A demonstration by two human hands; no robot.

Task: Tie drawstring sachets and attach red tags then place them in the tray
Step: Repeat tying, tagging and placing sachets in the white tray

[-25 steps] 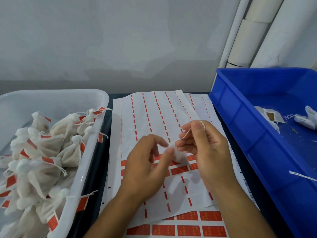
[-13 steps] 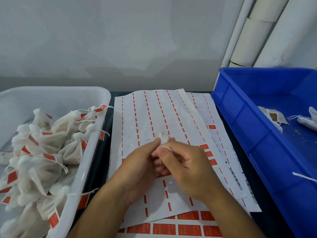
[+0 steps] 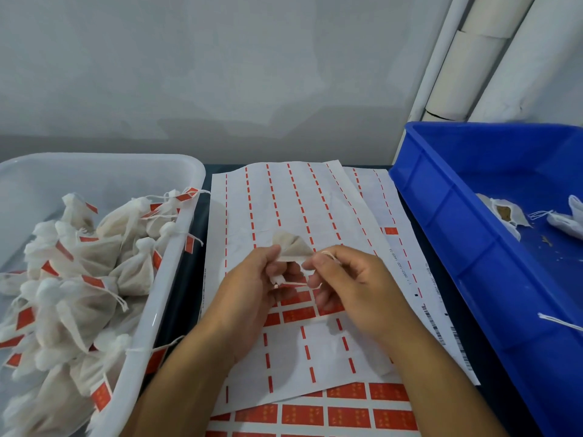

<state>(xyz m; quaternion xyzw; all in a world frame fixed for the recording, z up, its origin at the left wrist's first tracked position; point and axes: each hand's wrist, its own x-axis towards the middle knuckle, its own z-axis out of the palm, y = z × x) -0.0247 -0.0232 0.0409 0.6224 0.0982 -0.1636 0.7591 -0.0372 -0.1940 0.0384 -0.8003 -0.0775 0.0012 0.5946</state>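
Observation:
A small white drawstring sachet (image 3: 290, 246) is held above the sticker sheets at centre. My left hand (image 3: 252, 288) pinches its gathered neck, with the bag's body sticking up past the fingers. My right hand (image 3: 350, 285) pinches the white drawstring (image 3: 298, 283), which runs taut between the two hands and loops over the right fingers. Sheets of red tag stickers (image 3: 347, 416) lie under both hands. The white tray (image 3: 176, 247) at left holds several tied sachets with red tags (image 3: 91, 280).
A blue bin (image 3: 467, 241) stands at right with a few untied sachets (image 3: 504, 212) and loose strings inside. A mostly used sticker backing sheet (image 3: 299, 203) covers the dark table between tray and bin. White pipes rise at the back right.
The hands, held close together half a second ago, have drawn apart. The right hand moved right and pulled the drawstring taut, and more of the sachet's body shows above the left fingers.

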